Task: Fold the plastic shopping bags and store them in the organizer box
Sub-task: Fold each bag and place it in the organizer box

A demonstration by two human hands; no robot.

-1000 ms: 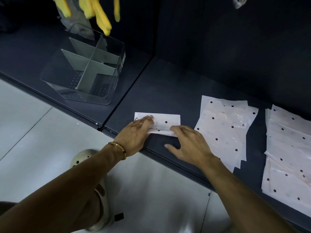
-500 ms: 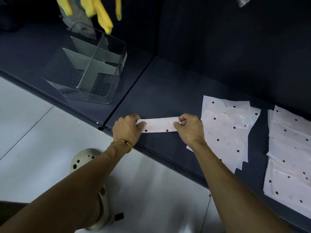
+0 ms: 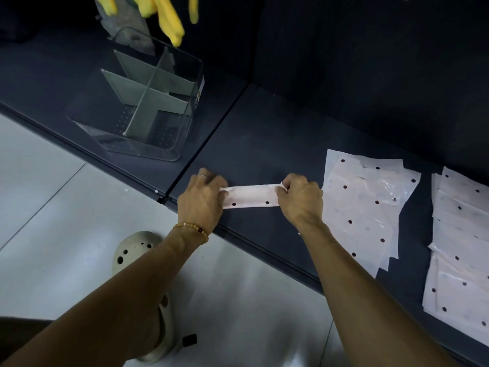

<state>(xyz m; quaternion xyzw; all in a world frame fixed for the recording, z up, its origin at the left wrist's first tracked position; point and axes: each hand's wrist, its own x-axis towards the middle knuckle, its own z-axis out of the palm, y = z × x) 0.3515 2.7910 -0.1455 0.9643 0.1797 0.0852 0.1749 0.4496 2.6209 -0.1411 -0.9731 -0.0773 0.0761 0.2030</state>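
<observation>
A white plastic bag with dark dots, folded into a narrow strip (image 3: 251,196), lies on the dark shelf (image 3: 264,144) near its front edge. My left hand (image 3: 202,201) pinches the strip's left end. My right hand (image 3: 300,200) pinches its right end. The clear organizer box (image 3: 185,120) with grey cross dividers stands on the shelf at the back left, apart from both hands. A pile of flat dotted bags (image 3: 362,210) lies just right of my right hand, and a second pile (image 3: 463,242) lies at the far right.
Yellow rubber gloves (image 3: 169,19) hang above the organizer box. A seam (image 3: 211,133) splits the shelf between box and strip. Below the shelf edge is a pale tiled floor (image 3: 53,207) with my foot in a beige clog (image 3: 137,252).
The bag went from a wider rectangle pressed flat under my fingers to a narrow strip. Both hands moved to its ends and now pinch them.
</observation>
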